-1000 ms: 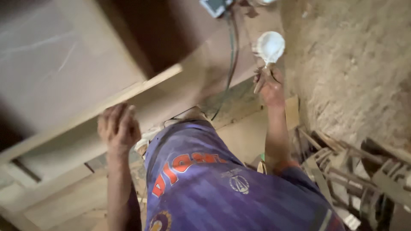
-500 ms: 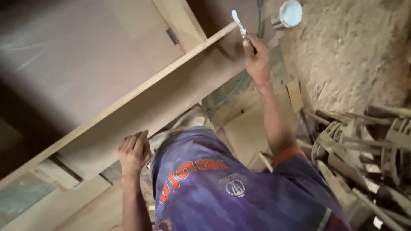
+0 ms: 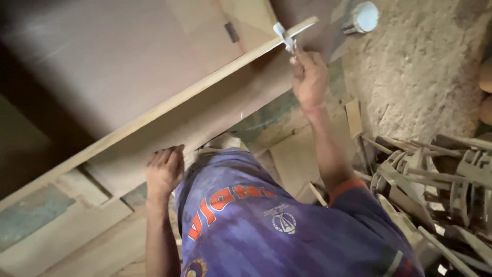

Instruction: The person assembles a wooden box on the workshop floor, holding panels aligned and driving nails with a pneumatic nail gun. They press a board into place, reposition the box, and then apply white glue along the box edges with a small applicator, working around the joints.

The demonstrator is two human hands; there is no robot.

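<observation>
A long wooden board (image 3: pixel 205 110) stands on its edge and slants from lower left to upper right in front of me. My left hand (image 3: pixel 165 169) grips its lower edge, fingers curled against the face. My right hand (image 3: pixel 307 77) is raised at the board's far end and pinches a small white applicator (image 3: pixel 284 36), whose tip touches the board's top edge. A white round container (image 3: pixel 365 16) sits on the ground just beyond that end. My purple shirt (image 3: pixel 277 220) fills the bottom of the view.
A large brown panel (image 3: pixel 118 56) lies behind the board. Flat wooden pieces (image 3: pixel 61 231) lie at lower left. A heap of carved wooden parts (image 3: pixel 441 174) is piled at right. Rough sandy ground (image 3: pixel 425 66) spreads at upper right.
My right hand left the white container and brought the applicator to the board's top edge. My left hand dropped from the air onto the board's lower edge.
</observation>
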